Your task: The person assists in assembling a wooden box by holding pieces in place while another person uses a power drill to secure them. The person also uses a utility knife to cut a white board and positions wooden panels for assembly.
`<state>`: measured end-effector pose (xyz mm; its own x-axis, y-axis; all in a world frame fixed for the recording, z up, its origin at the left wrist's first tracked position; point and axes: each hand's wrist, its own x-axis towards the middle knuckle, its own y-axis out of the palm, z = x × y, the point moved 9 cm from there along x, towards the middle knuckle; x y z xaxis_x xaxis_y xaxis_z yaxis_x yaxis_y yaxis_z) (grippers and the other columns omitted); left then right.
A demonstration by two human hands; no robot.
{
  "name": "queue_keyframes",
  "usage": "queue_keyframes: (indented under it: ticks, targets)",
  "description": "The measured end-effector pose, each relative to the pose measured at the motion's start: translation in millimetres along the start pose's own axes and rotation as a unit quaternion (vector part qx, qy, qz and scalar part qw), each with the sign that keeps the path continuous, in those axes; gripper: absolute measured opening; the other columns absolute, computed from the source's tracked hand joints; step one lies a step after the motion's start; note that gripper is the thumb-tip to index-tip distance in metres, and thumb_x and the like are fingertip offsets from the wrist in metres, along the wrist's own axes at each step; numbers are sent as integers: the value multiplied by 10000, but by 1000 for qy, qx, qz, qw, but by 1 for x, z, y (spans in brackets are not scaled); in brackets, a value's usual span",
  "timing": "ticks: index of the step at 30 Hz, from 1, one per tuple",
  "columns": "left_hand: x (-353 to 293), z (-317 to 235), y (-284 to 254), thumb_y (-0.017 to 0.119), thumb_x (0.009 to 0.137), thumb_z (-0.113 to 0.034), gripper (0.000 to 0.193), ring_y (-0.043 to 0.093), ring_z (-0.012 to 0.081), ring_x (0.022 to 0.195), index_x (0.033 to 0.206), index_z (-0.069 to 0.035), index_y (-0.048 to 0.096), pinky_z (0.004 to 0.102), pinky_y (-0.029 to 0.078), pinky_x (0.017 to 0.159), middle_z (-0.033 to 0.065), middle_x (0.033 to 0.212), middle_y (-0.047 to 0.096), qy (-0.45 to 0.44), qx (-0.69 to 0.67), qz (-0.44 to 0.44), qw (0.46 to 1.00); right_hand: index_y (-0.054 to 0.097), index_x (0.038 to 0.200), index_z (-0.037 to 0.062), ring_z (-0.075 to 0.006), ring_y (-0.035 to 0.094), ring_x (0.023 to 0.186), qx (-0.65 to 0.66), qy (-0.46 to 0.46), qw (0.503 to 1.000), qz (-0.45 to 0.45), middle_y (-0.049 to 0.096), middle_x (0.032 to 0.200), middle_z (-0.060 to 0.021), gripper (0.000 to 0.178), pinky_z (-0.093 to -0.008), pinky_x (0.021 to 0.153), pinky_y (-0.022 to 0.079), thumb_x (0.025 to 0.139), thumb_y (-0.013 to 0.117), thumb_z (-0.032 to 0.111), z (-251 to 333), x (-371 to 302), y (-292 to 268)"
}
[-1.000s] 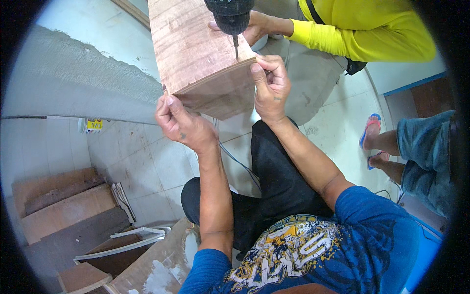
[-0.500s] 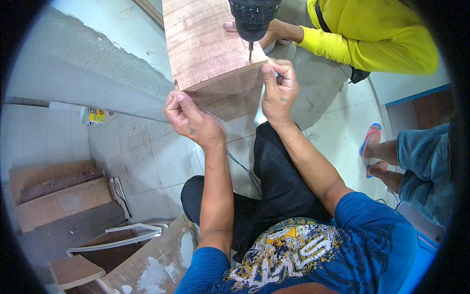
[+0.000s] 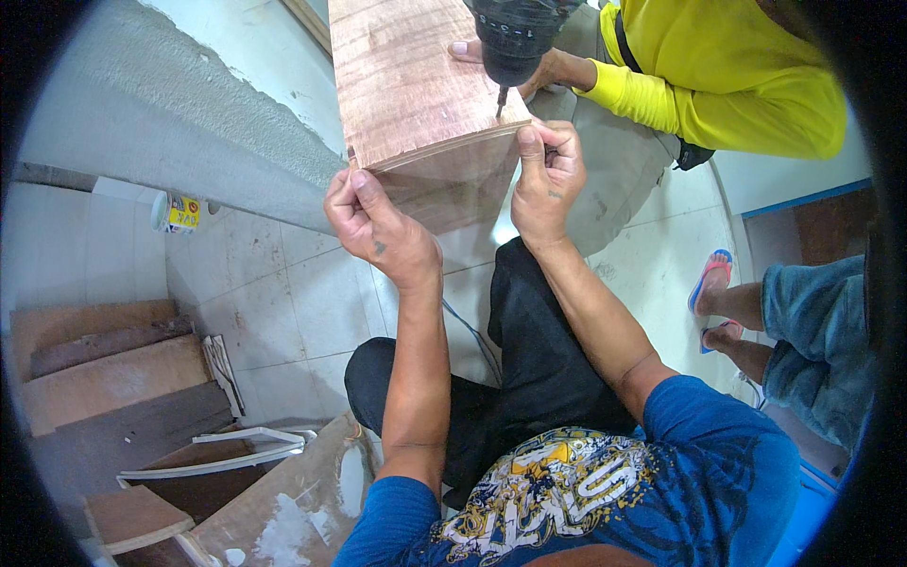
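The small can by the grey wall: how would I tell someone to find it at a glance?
Start from the long grey concrete slab slanting across the upper left. Follow its lower edge down to the white tiled floor; the small can sits there, far left of the left hand. Its yellow-and-white label sets it apart from the brown wooden boards stacked below.

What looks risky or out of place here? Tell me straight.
The drill bit of a co-worker's drill meets the plywood board right beside the right hand gripping its end edge. The left hand holds the other corner. Nothing spilled.
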<state>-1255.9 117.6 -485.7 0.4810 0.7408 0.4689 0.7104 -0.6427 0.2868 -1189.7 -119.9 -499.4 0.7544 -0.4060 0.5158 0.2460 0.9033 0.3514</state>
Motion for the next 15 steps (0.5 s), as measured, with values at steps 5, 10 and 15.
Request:
queue_keyframes:
  ticks: [5,10,15]
  targets:
    - [0,-6,0,576,1047,-167,159,531,134,1008,1029,-13,538,315,449,924,84,1103,582,-1,26,2,1000,582,983,11,-122,565,943,-2,-7,1000,14,580,1003,-64,176,-265,870,456,999,672,161,-2,2,0]
    - [1,-5,-1,582,1046,-186,181,521,134,988,1012,-12,544,307,440,914,81,1085,578,10,35,6,999,549,987,23,-128,547,966,3,-31,999,28,538,998,-56,199,-268,893,442,1005,665,184,-5,4,1]
    - [0,-17,-3,597,1047,-230,236,521,144,971,960,-15,548,315,437,909,86,1058,586,13,127,2,992,544,987,45,-93,505,927,-9,-28,999,26,532,1025,-30,169,-241,858,424,1006,664,163,-2,-2,0]
